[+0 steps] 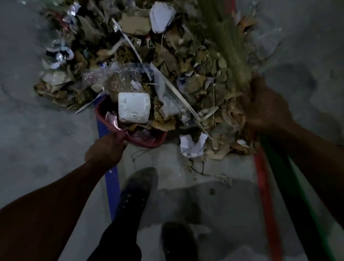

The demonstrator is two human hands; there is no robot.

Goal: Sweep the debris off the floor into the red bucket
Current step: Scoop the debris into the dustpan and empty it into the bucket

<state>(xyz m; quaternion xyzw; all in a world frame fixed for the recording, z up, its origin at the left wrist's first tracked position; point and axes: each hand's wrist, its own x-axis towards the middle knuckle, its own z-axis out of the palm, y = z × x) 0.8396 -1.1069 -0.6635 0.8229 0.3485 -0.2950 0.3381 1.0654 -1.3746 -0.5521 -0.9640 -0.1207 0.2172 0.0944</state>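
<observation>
Left hand [105, 150], lower centre-left, grips the rim of the red bucket [146, 142], tilted at mid-frame into the debris [181, 62]. Right hand [268, 107], at right, closes around a broom [226, 39] lying over the pile on the grey floor [7, 110].

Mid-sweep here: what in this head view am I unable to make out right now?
- Red bucket: head view, mostly buried under debris; depth and fill hidden.
- Broom: bristles motion-blurred, top cut by the upper edge; green handle runs off the bottom.
- Right hand: dark; finger placement on the broom unclear.
- Pile's far side: cropped by the top edge.
- Left hand: fingertips hidden at the bucket rim.
</observation>
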